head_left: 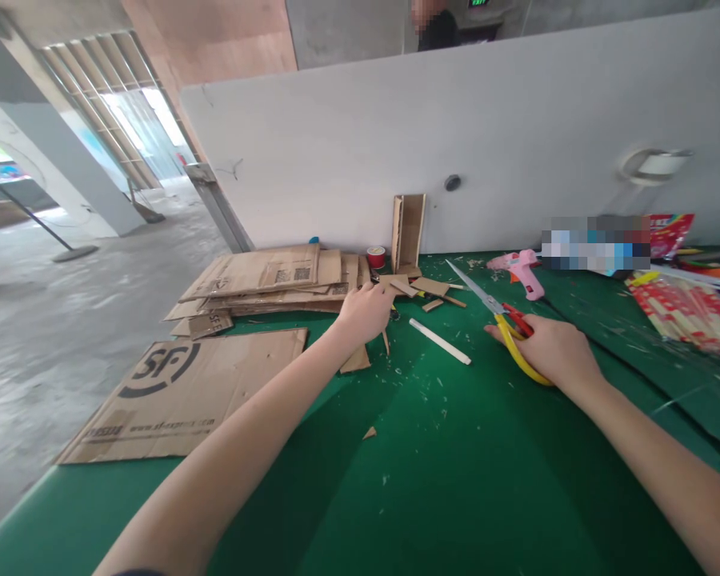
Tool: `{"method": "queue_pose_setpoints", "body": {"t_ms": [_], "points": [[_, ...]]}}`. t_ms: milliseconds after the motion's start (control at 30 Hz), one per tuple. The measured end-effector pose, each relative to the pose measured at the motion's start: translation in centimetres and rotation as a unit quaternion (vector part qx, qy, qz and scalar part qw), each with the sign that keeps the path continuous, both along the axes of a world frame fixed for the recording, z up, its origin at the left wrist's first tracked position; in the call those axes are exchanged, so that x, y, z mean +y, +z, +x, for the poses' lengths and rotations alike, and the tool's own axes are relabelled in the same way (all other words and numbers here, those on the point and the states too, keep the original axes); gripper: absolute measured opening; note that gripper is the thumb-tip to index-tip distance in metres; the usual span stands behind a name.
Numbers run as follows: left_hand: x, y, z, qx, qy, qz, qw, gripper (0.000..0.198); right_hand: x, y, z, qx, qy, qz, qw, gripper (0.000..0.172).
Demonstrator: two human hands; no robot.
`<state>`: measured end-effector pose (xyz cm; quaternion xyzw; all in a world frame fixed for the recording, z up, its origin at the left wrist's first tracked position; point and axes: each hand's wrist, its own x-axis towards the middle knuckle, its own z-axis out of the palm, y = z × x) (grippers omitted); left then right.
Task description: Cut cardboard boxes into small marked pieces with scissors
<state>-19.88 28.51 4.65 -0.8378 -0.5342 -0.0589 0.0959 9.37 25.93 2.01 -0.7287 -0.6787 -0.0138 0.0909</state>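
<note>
My right hand (555, 352) is closed on the handles of yellow and red scissors (493, 302), whose blades point away to the upper left. Out at the small cardboard scraps (430, 286), near the middle of the green table (420, 480), is my left hand (369, 310). Its fingers curl down, and what they hold, if anything, is hidden. A white pen-like stick (440, 342) lies between my hands. Behind the scraps a narrow cardboard box form (409, 232) stands upright against the white panel.
Stacked cardboard (258, 272) and a flat printed sheet (216, 392) lie at the left. A pink glue gun (522, 270) with a black cord and red-white packets (690, 312) are at the right. A white panel (336, 152) closes off the back; a person (438, 28) is behind it.
</note>
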Motion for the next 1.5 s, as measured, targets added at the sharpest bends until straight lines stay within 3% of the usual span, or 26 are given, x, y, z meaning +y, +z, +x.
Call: {"method": "queue_pose_setpoints", "body": {"t_ms": [133, 267, 400, 533, 667, 800, 933, 1033, 1133, 1200, 1267, 1333, 1400, 1500], "points": [[3.3, 0.2, 3.4, -0.021, -0.023, 0.019, 0.999, 0.032, 0.1, -0.1, -0.1, 0.008, 0.01, -0.008, 1.0, 0.053], [5.8, -0.8, 6.7, -0.025, -0.05, 0.004, 0.998, 0.037, 0.1, 0.0, 0.0, -0.002, 0.017, -0.012, 1.0, 0.053], [6.1, -1.6, 8.6, -0.028, -0.055, 0.012, 0.998, 0.024, 0.2, 0.0, 0.0, -0.01, 0.023, -0.015, 1.0, 0.054], [4.9, -1.0, 8.3, -0.03, -0.08, 0.06, 0.995, 0.026, 0.3, 0.0, -0.1, -0.007, 0.004, -0.026, 1.0, 0.057], [2.5, -0.2, 6.1, -0.034, -0.092, 0.126, 0.987, 0.024, 0.1, 0.2, -0.2, 0.009, -0.009, -0.026, 1.0, 0.058], [-2.5, -0.3, 3.3, -0.018, -0.165, 0.125, 0.978, 0.025, 0.2, 0.1, -0.3, 0.018, -0.016, -0.022, 0.999, 0.057], [-9.1, -0.9, 1.3, 0.009, -0.26, 0.002, 0.966, 0.021, 0.7, -0.1, -0.1, -0.006, -0.002, -0.03, 1.0, 0.054], [-12.1, -0.6, -0.2, -0.025, -0.289, -0.078, 0.954, 0.043, 1.0, 0.0, 0.1, 0.013, 0.007, -0.066, 0.998, 0.045], [-12.3, 0.3, -2.4, -0.036, -0.207, -0.085, 0.974, 0.049, 0.9, 0.0, 0.2, 0.037, 0.026, -0.08, 0.996, 0.035], [-11.6, 0.8, -4.1, -0.011, -0.066, -0.054, 0.996, 0.042, 0.8, -0.1, 0.3, 0.04, 0.036, -0.069, 0.996, 0.031], [-10.7, 1.2, -5.8, 0.013, 0.056, -0.057, 0.997, 0.048, 0.8, -0.3, 0.5, 0.032, 0.055, -0.06, 0.996, 0.027], [-10.1, 1.3, -7.1, 0.018, 0.095, -0.112, 0.989, 0.049, 0.8, -0.5, 0.8, 0.025, 0.08, -0.062, 0.995, 0.023], [-9.9, 1.4, -7.9, 0.014, 0.097, -0.14, 0.985, 0.046, 0.8, -0.4, 1.2, 0.015, 0.109, -0.063, 0.992, 0.019], [-10.1, 1.8, -7.8, 0.005, 0.097, -0.118, 0.988, 0.043, 0.5, 0.3, 1.6, -0.026, 0.125, -0.022, 0.992, 0.023]]}}
